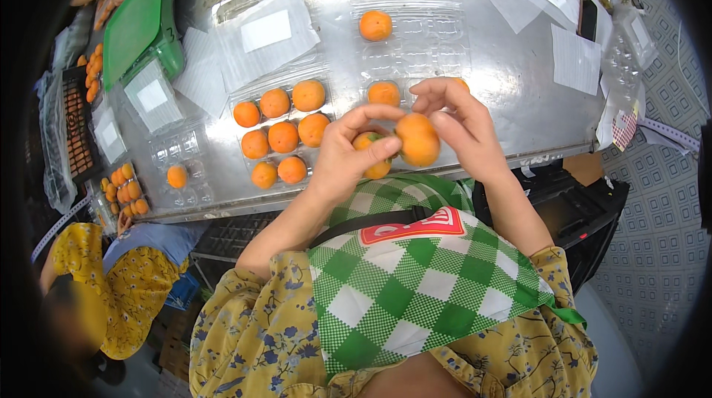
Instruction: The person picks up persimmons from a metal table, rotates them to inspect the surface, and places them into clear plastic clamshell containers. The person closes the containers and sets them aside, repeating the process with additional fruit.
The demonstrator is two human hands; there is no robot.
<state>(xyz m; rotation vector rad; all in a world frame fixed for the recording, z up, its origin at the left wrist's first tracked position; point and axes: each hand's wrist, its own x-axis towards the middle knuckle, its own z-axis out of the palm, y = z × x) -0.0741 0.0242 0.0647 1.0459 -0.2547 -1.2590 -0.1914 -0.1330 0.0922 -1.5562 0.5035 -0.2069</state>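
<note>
Two persimmons are at my hands, above the front edge of the metal table. My left hand (pixel 344 152) is curled round a persimmon (pixel 378 168) with a bit of green calyx showing, its thumb crossing in front of the fruit. Close against that thumb is a second persimmon (pixel 419 140), which my right hand (pixel 469 131) holds between thumb and bent fingers. Beyond my hands lies a clear moulded tray (pixel 415 36) with one persimmon (pixel 375 25) at its far end. Another persimmon (pixel 383 92) sits nearer, and one is partly hidden behind my right fingers.
To the left, a clear tray holds several persimmons (pixel 283 137) in rows. Farther left are a tray with one persimmon (pixel 176 177), a green basket (pixel 141 27) and a black crate (pixel 77 116). White sheets (pixel 575 59) and a phone (pixel 587 17) lie right. A co-worker (pixel 122 287) is at left.
</note>
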